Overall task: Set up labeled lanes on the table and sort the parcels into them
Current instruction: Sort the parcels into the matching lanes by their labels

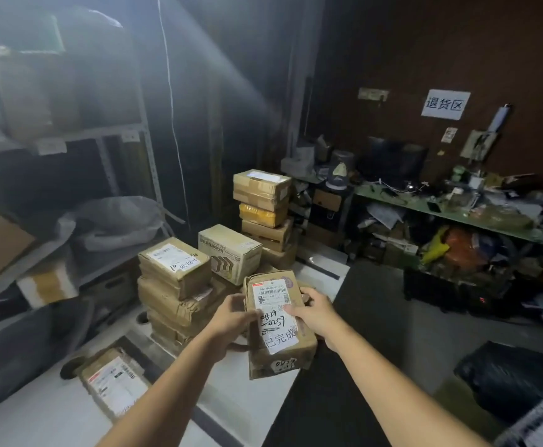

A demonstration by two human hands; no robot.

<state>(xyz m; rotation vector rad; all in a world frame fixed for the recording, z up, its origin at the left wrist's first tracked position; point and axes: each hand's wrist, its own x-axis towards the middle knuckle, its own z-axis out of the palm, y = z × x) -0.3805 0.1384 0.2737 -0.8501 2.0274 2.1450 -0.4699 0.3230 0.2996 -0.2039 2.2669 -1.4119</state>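
— Where are my hands?

— Both arms reach straight forward. My left hand (pixel 231 312) grips the parcel (pixel 276 321) at its left edge, thumb on the label. My right hand (pixel 312 312) grips the right edge, thumb also on the label.

— And the parcel itself?

— Label up, over the right edge of the white worktop (pixel 241 404), just beside a stack (pixel 173 285) on its left. It looks lifted clear, though the dim view leaves me unsure.

— Anything nearer?

— One box (pixel 113 382) lies flat at near left.
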